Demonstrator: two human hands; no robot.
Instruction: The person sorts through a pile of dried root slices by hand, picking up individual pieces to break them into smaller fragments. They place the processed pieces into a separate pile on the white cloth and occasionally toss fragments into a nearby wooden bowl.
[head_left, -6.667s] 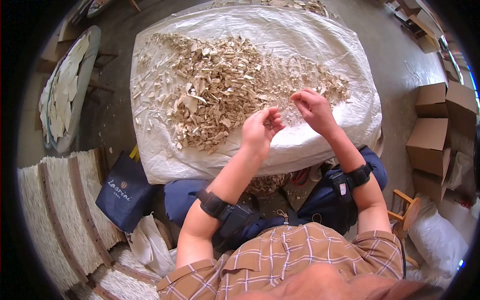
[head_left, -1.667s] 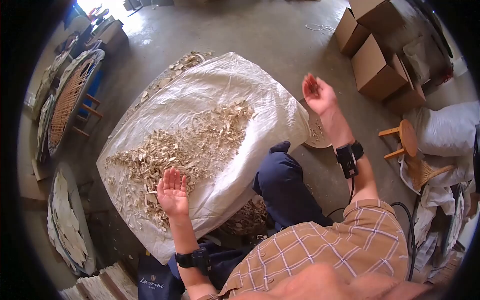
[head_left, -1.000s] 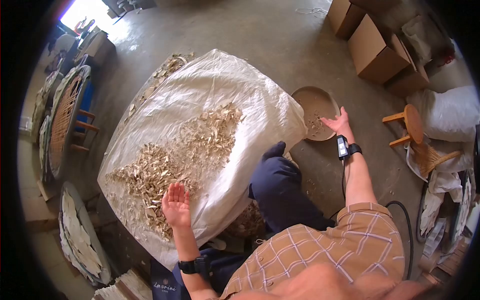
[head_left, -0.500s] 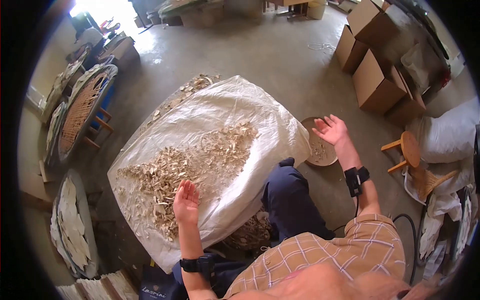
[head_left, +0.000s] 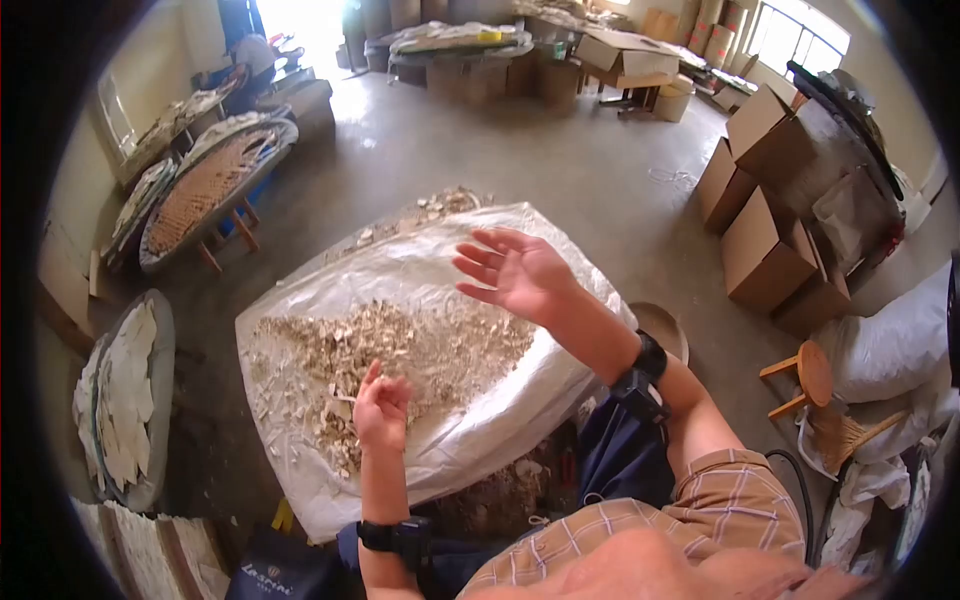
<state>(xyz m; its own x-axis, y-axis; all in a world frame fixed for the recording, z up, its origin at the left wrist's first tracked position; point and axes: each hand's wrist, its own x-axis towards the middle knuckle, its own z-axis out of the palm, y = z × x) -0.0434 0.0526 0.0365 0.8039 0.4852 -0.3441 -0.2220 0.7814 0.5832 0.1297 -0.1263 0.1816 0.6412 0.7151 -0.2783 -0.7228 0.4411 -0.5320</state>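
Note:
My left hand [head_left: 382,412] is over the heap of pale dried chips [head_left: 365,340], palm turned up and fingers curled. A small pale chip [head_left: 343,398] sticks out at the side of its fingers. Farther forward, my right hand [head_left: 515,272] is held above the white woven plastic sheet [head_left: 470,385], fingers spread with nothing in them. Chips and fine crumbs lie spread over the middle and left of the sheet. Both wrists wear black strapped devices.
A round tray [head_left: 663,335] lies on the floor, partly hidden behind my right forearm. Cardboard boxes [head_left: 765,250] and a wooden stool [head_left: 812,378] stand at right. Round racks [head_left: 215,185] with pale sheets line the left side. A person [head_left: 255,60] is at the far left.
My right hand has swung left from above the round tray to over the sheet. My left hand's fingers have curled in. The head view has tilted up, showing more of the room.

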